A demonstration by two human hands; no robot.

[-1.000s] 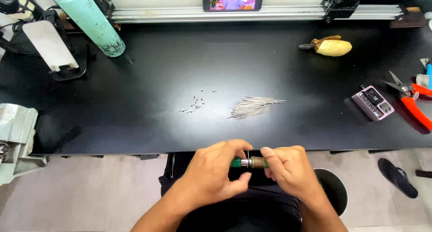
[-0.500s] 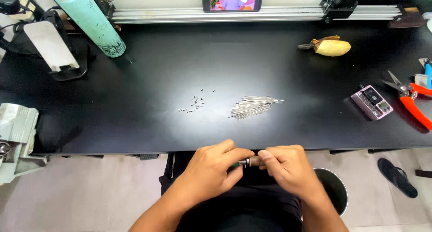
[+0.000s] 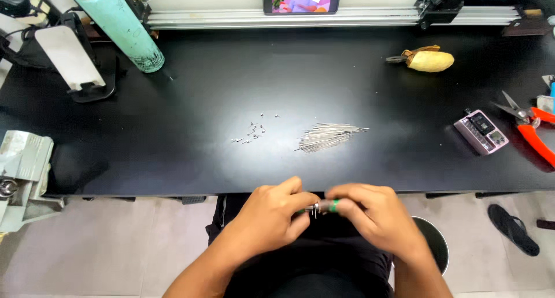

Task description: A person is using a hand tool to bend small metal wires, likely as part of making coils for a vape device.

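- Left hand (image 3: pixel 272 217) and right hand (image 3: pixel 376 220) together over the lap, just below the table (image 3: pixel 173 159) edge.
- Both pinched on a small tool (image 3: pixel 326 206): dark barrel, green band, thin metal pins at the left end.
- Likely light and stiff; pins look fine, probably bend easily. Best gripped on the barrel, not the pins.
- Loose needles (image 3: pixel 329 136) and tiny parts (image 3: pixel 252 131) on the table, well apart from the hands.
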